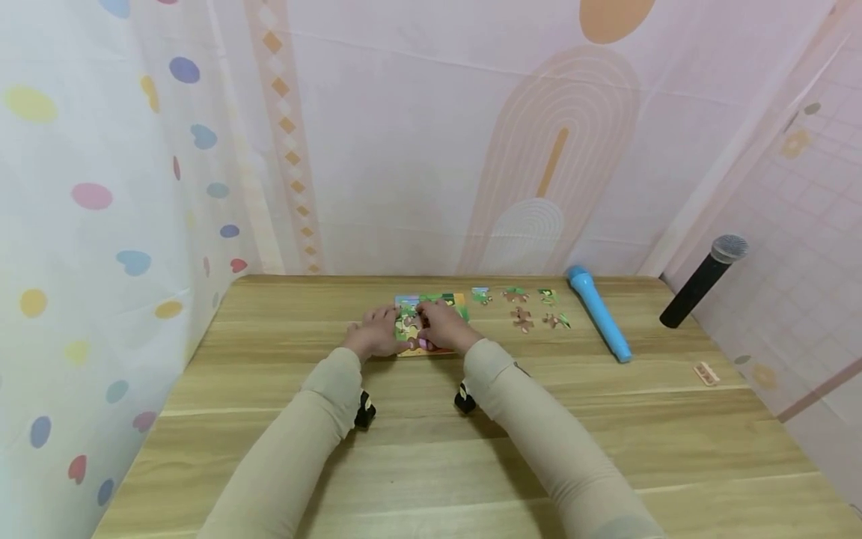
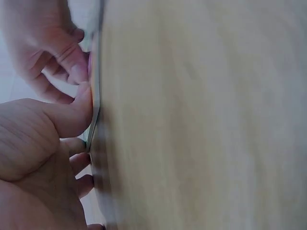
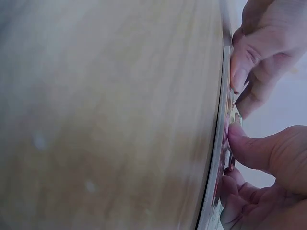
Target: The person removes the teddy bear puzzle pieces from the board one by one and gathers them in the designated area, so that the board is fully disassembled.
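Left hand (image 1: 376, 331) lies loosely spread on the puzzle board (image 1: 461, 305), right hand (image 1: 446, 326) pinches a piece (image 3: 232, 162) there. Board's flat on the table (image 1: 404, 464); imo brace it, match edges, press evenly. Loose pieces (image 1: 521, 320) sit right of it.

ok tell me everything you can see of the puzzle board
The puzzle board is thin, rectangular and cardboard-like, printed in bright colours, including green and orange. It lies on the table, left of the loose pieces. The left hand touches its left side; the right hand covers part of its middle. Much is hidden.
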Available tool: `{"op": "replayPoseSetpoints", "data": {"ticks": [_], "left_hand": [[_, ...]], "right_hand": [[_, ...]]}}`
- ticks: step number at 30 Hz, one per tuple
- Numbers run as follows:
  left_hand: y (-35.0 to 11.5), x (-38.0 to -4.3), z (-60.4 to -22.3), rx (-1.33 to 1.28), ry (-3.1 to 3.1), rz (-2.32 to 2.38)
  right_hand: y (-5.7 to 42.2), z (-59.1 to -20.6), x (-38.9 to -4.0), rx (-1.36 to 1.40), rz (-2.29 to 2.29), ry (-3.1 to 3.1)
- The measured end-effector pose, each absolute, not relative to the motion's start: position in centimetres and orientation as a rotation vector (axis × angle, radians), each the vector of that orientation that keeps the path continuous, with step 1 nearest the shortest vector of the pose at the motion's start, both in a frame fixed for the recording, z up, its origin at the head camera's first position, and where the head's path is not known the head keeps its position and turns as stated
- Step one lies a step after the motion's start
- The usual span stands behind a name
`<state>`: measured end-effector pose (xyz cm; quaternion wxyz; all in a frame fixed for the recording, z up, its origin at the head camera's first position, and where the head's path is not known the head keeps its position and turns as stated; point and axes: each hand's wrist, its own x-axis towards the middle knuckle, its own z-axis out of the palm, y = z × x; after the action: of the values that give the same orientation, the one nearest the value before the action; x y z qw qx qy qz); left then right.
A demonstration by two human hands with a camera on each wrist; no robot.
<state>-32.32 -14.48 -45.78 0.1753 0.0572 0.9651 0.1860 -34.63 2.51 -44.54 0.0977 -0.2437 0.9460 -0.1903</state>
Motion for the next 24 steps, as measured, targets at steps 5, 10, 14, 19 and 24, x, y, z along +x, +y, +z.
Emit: {"op": "replayPoseSetpoints", "data": {"ticks": [5,10,14,19,24], "left_hand": [[-14.2,-32.6,-46.6,0.13,2.76,0.508],[-13.9,-32.5,-46.4,0.096,2.752,0.504],[-13.9,-32.5,-46.3,0.066,2.749,0.532],[-13.9,-32.3,-46.1,0.057,2.747,0.559],[-13.8,-32.2,-45.9,0.051,2.743,0.569]], "right_hand": [[2.9,-44.9,-35.0,-0.741,-0.684,2.756],[3.3,-45.3,-35.5,-0.708,-0.912,2.646],[3.4,-45.2,-35.6,-0.675,-1.007,2.606],[3.4,-45.2,-35.6,-0.643,-1.093,2.54],[3.4,-45.3,-35.7,-0.655,-1.067,2.553]]}}
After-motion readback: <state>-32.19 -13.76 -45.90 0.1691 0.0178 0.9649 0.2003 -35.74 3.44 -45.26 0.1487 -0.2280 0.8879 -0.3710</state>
